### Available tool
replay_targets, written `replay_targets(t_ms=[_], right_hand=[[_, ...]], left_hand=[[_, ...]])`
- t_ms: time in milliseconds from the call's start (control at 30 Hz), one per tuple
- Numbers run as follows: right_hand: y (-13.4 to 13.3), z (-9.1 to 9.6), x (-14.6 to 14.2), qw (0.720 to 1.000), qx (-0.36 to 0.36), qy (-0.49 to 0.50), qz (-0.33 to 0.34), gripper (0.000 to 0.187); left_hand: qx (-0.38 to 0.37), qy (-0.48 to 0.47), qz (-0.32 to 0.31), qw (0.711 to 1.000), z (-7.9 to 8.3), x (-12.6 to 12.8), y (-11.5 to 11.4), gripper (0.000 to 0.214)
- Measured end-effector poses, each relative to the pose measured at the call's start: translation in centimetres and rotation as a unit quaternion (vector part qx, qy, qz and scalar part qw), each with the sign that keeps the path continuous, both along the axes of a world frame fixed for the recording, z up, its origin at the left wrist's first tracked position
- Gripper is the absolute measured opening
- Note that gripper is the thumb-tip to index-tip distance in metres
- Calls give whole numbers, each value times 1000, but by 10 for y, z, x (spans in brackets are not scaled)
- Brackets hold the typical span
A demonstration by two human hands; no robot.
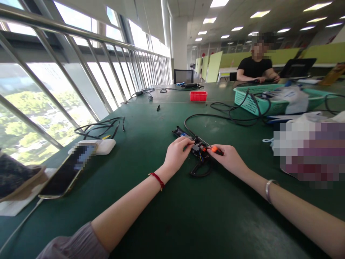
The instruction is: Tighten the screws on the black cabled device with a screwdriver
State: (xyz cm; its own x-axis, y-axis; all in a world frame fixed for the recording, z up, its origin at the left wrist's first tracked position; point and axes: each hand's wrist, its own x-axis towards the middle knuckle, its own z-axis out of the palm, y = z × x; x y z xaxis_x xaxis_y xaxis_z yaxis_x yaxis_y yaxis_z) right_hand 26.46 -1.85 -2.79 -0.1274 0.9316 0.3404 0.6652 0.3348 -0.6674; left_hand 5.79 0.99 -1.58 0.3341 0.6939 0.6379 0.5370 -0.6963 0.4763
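Note:
An opened black handheld device (198,148) lies on the green table (151,216), with small parts and coloured wires bare inside. A black cord runs from it. My left hand (176,151) has thumb and fingertips pinched together at the device's upper middle; any small piece between them is hidden. My right hand (226,156) is closed around the orange-and-black handle of a screwdriver (215,149). Its thin shaft points up and left across the device. A black loop, seemingly part of the device's casing or cord, rests just below.
A phone (67,172) leans on a white block (105,146) at left, near coiled cables (102,127). Ahead is a red tray (198,96). A green basket (250,102) with bags and cables stands at right. A person (256,68) sits across the table. Railing (118,54) borders the left.

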Motion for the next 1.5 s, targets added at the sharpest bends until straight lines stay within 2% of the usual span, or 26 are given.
replay_targets(t_ms=[733, 833, 933, 1067, 1133, 1300, 1500], right_hand=[[0, 1, 0, 999, -26, -26, 6, 24], [0, 1, 1, 999, -27, -31, 7, 25], [-2, 2, 3, 999, -29, -34, 13, 27], [-7, 6, 4, 999, -29, -35, 23, 32], [-9, 7, 4, 999, -28, -34, 26, 32], [-10, 8, 3, 999, -22, -25, 22, 30], [-10, 6, 3, 1000, -11, -14, 4, 24]], left_hand=[[1, 18, 22, 1000, -2, -1, 2, 10], [29, 80, 22, 996, 0, -3, -1, 12], [69, 190, 49, 978, 5, -7, -8, 19], [64, 290, 68, 952, 9, -16, -18, 31], [48, 304, 63, 949, 10, -21, -21, 34], [3, 280, 63, 958, 11, -25, -26, 22], [0, 312, -1, 950, 10, -21, -25, 16]])
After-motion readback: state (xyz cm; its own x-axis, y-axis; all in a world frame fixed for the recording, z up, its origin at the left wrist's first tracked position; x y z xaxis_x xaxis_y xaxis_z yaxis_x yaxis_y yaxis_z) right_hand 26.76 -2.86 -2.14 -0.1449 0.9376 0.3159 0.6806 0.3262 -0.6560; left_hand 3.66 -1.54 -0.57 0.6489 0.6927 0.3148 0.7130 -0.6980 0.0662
